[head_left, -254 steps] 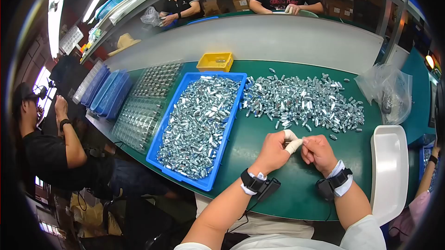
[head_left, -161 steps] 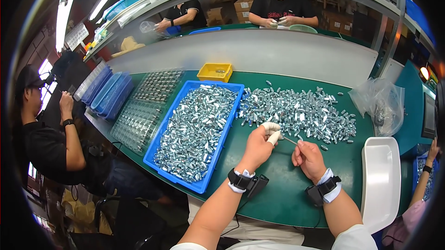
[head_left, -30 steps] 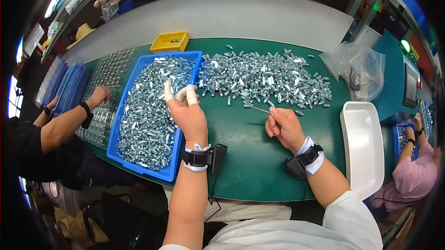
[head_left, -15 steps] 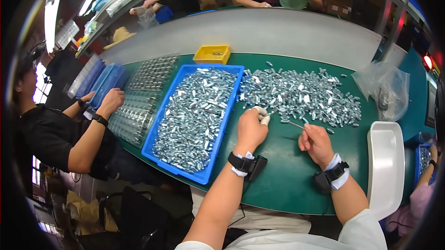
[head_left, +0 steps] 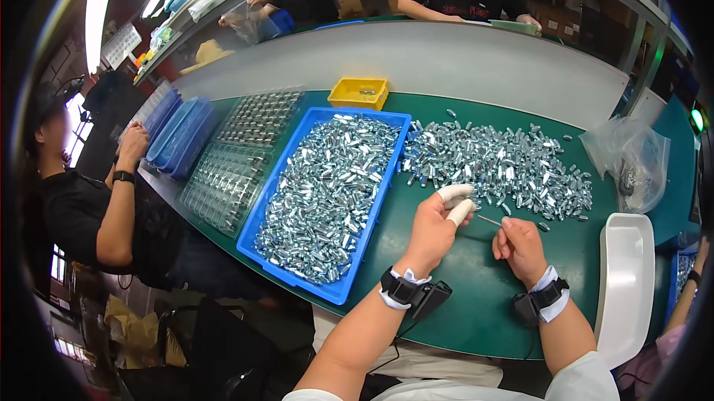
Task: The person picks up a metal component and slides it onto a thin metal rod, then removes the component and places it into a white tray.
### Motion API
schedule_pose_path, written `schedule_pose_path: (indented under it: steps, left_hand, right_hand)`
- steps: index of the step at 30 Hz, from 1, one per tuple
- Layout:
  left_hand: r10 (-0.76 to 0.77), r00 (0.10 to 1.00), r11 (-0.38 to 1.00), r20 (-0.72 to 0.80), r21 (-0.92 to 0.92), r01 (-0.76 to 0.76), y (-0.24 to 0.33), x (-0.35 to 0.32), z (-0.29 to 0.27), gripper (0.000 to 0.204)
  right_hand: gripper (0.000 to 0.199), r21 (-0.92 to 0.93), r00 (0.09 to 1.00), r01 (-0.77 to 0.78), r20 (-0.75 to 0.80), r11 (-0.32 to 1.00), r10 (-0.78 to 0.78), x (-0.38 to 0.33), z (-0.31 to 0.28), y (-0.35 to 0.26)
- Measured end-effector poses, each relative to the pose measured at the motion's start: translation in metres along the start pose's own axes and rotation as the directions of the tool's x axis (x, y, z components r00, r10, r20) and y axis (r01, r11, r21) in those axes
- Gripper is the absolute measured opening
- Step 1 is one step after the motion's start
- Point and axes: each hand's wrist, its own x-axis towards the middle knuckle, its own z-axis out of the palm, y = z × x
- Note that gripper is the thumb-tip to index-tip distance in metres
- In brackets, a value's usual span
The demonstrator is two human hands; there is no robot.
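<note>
My left hand (head_left: pixel 435 231), with white finger covers on thumb and forefinger, pinches a small silver metal part, mostly hidden, at the near edge of a loose pile of silver metal parts (head_left: pixel 506 167). My right hand (head_left: pixel 520 246) is closed around a thin metal pick (head_left: pixel 489 220), its tip pointing at the left fingertips. Both wrists wear black straps with small boxes over white cloth. Left of my hands lies a blue tray (head_left: pixel 343 288) heaped with the same short, faceted parts.
Clear plastic blister trays (head_left: pixel 229 178) and blue bins (head_left: pixel 182 137) stand left, beside a co-worker (head_left: pixel 89 208). A yellow box (head_left: pixel 359 93) sits behind the blue tray. On the right are a plastic bag (head_left: pixel 632 163) and a white tray (head_left: pixel 626 289). A grey partition (head_left: pixel 416 59) borders the green table.
My left hand has shifted right and its fingers have turned toward the pick. The pick stays in my right hand. The view has moved slightly; the co-worker's hand on the left has lifted from the bins.
</note>
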Motion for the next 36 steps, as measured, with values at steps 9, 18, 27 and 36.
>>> schedule_pose_path:
  steps: [9,18,27,36]
  left_hand:
    - [-0.014,0.997,0.999,0.071,-0.041,0.017,-0.004,-0.003,0.007,0.015]
    - [-0.141,0.986,0.917,0.087,0.388,0.097,-0.01,-0.007,0.012,0.027]
    - [0.186,0.965,0.852,0.185,0.46,-0.252,-0.011,-0.013,0.022,0.03]
    - [0.144,0.978,0.927,0.152,0.324,-0.187,-0.009,-0.012,0.024,0.019]
  right_hand:
    - [0.039,0.032,1.0,0.013,-0.011,0.999,-0.012,0.0,0.001,-0.001]
    - [0.04,-0.114,0.999,0.012,-0.035,0.993,-0.016,-0.002,0.003,0.002]
    - [0.041,-0.058,0.994,-0.051,0.091,0.997,0.057,-0.005,-0.002,-0.009]
    - [0.043,0.025,0.998,-0.037,0.045,0.999,0.035,-0.004,-0.001,-0.005]
